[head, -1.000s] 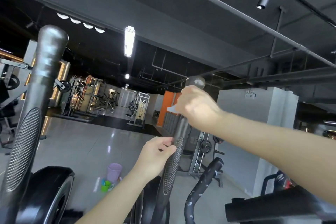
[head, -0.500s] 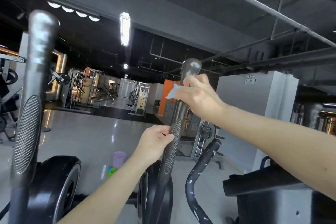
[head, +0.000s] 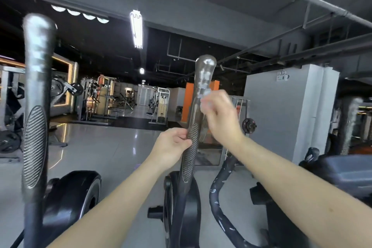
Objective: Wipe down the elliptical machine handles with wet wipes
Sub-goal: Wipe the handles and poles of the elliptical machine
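Our left hand curls round the right elliptical handle at the top of its ribbed grip. Just above it, our right hand pinches a blurred wet wipe against the shaft. The other handle stands well to the left of both hands.

No text or label is legible anywhere.

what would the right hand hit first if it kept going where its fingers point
The middle handle, at its smooth upper shaft: the right hand points up-left at it, wet wipe leading. They look already in contact, though blur leaves that unsure.
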The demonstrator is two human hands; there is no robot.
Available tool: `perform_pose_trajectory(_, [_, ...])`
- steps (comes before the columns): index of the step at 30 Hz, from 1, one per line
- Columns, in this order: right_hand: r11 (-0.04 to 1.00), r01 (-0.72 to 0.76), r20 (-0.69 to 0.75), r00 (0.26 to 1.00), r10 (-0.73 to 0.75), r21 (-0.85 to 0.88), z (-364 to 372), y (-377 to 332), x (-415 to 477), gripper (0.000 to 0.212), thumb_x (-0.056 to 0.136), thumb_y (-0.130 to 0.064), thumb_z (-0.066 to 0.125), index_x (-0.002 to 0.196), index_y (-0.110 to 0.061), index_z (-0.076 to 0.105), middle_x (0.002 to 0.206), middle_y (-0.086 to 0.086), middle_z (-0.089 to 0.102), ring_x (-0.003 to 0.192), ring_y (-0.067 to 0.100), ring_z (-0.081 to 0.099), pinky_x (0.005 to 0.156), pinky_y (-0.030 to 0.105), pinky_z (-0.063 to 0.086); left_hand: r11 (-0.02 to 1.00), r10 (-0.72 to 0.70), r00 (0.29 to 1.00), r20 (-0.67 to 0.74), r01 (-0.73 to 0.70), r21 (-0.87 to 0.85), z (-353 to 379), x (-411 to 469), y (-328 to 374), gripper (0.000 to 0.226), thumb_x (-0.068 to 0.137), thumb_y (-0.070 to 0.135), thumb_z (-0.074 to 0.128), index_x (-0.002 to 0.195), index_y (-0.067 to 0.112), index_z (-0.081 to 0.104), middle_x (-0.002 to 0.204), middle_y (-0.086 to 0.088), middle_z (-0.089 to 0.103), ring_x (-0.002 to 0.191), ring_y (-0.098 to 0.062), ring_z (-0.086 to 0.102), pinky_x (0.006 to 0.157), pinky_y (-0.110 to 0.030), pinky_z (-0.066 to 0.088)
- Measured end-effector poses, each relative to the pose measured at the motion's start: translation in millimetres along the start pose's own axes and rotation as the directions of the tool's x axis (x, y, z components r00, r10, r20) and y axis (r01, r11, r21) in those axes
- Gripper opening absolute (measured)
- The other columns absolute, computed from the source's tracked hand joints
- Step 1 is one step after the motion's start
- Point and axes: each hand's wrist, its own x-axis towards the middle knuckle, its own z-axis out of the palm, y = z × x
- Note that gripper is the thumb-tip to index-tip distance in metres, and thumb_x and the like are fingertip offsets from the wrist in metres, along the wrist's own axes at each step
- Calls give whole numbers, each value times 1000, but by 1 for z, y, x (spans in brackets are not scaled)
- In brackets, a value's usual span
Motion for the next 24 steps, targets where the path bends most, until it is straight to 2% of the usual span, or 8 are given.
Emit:
perform_pose_trajectory(3, [956,-274,-101,953,284,103,-5,-3,30,18,91,-5,71,103,-13,61,109,1,55,101,-2,52,85,11,44,1000,3,1000,-21,-3,9,-1,3,13,35,93,23,74,125,29,62,113,12,66,99,-3,66,79,-12,50])
perform_pose_trajectory(7, [853,-444,-77,874,479,273,3,-6,25,17,91,-17,75,95,-28,63,105,-10,60,97,-14,54,82,2,39,996,67,991,-119,-59,68,5,8,25,37,97,27,68,134,26,62,118,13,65,102,1,62,74,-3,45])
perform_pose_trajectory(11, [740,-569,49,803,594,358,16,-5,-19,10,88,-14,78,87,-18,69,97,-6,68,90,-8,60,77,3,40,988,85,980,-181,-59,144,13,6,31,37,102,25,60,139,25,60,124,11,64,95,-4,61,81,-23,47])
perform_pose_trajectory(13, [651,-629,146,758,636,425,23,-1,-49,9,87,-4,77,84,-7,70,88,-8,70,84,-9,63,76,4,42,978,112,971,-212,-70,198,18,5,34,37,104,23,56,141,24,58,126,13,61,99,5,58,82,-6,41])
perform_pose_trajectory(15, [537,-705,258,687,679,464,26,2,-69,7,88,0,74,84,-1,69,85,-9,70,79,-11,65,73,7,44,972,117,964,-238,-62,226,22,5,39,37,105,23,53,142,25,57,126,16,58,102,15,52,78,4,38])
perform_pose_trajectory(18, [515,-691,245,689,682,508,24,6,-61,8,90,-5,74,84,-9,70,91,-7,71,79,-9,63,73,7,44,969,117,950,-289,-46,241,29,7,48,35,105,23,54,140,25,58,120,17,60,100,18,52,85,1,40])
perform_pose_trajectory(21, [491,-600,142,712,687,632,16,5,-15,4,91,-12,74,90,-14,71,93,-12,70,82,-8,63,76,7,46,966,114,937,-330,-26,259,35,8,53,31,105,22,55,135,26,60,108,24,61,99,17,54,81,3,40])
perform_pose_trajectory(24, [434,-511,40,680,732,742,13,11,37,4,88,-16,76,90,-14,73,90,-15,71,85,-3,65,78,12,50,967,96,935,-342,-6,256,34,6,52,33,104,23,57,136,22,62,115,19,66,106,10,59,99,-16,48])
